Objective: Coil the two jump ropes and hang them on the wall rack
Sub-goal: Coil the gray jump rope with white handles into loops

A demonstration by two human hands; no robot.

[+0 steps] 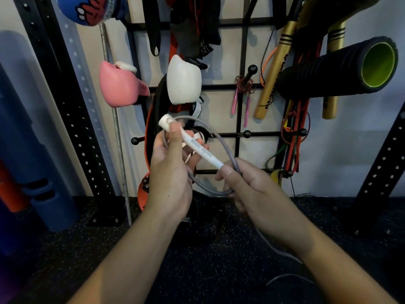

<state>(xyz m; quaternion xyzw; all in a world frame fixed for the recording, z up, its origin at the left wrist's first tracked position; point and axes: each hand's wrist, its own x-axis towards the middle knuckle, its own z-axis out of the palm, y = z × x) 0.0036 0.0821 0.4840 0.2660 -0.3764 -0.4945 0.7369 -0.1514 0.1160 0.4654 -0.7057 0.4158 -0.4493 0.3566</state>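
My left hand (171, 170) grips the upper part of a white jump-rope handle (197, 148), thumb lying along it. The handle's grey rope (221, 139) arcs out in one loop and comes back through my right hand (252, 189), which pinches the handle's lower tip and the cord together. The rest of the grey cord trails down to the floor (285, 276). A second jump rope with pink handles (246, 106) hangs coiled on a black peg of the wall rack (232, 86), up and to the right of my hands.
A pink boxing glove (120, 84) and a white glove (184, 81) hang on the rack just above my hands. A black foam roller (337, 66), gold sticks (274, 73) and resistance bands (293, 137) crowd the right. Free pegs (247, 133) stick out nearby. A black perforated post (72, 110) stands left.
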